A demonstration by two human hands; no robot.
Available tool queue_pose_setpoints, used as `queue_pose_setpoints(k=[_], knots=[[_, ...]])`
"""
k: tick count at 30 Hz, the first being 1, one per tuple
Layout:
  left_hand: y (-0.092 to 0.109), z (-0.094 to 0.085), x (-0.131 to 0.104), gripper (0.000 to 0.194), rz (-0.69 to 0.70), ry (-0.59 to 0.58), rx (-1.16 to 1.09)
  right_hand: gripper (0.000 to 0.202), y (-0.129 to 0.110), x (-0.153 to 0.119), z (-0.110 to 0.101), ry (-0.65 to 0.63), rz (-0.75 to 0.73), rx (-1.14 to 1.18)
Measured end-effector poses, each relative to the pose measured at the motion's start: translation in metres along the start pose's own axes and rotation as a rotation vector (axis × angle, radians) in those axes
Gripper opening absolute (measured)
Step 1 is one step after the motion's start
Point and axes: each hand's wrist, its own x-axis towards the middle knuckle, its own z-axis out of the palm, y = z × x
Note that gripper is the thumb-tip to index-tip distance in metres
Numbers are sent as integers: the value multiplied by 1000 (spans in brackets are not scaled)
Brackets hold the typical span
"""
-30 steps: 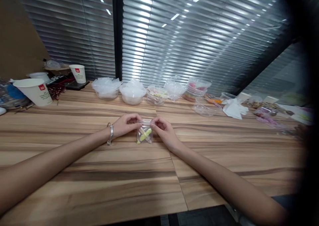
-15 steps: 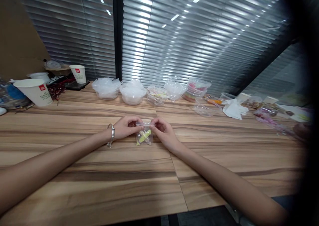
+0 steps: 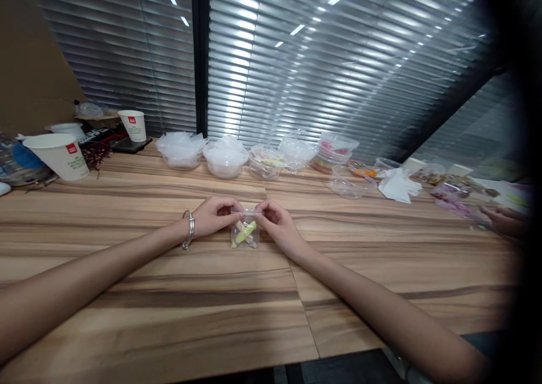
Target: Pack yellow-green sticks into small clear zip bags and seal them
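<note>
A small clear zip bag point(image 3: 245, 239) hangs upright at the middle of the wooden table, with a yellow-green piece and paler pieces inside; their kind I cannot make out. My left hand point(image 3: 217, 214), with a silver bangle at the wrist, pinches the bag's top left corner between thumb and fingers. At the top right corner, my right hand point(image 3: 277, 223) pinches the same sealing strip. Both thumbs face each other along the top edge.
Along the back stand plastic bowls point(image 3: 226, 161) holding clear bags, a stack of tubs point(image 3: 332, 152) and white gloves point(image 3: 398, 185). Paper cups point(image 3: 63, 161) and a phone point(image 3: 129, 145) are at left. Another person's hand point(image 3: 506, 220) is at far right.
My hands and the zip bag stay nearly in place, with the top strip looking slightly flatter. At the far right, the other person's hand has come further into view.
</note>
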Motion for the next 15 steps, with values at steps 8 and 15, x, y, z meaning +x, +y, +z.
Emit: queue_pose_setpoints(k=[8,15], knots=[[-1,-1,0,29,12,16,18,17,-8,-1,0,-84,57,-44],[0,-1,0,27,19,19,29,18,-7,0,0,-107,37,-71]])
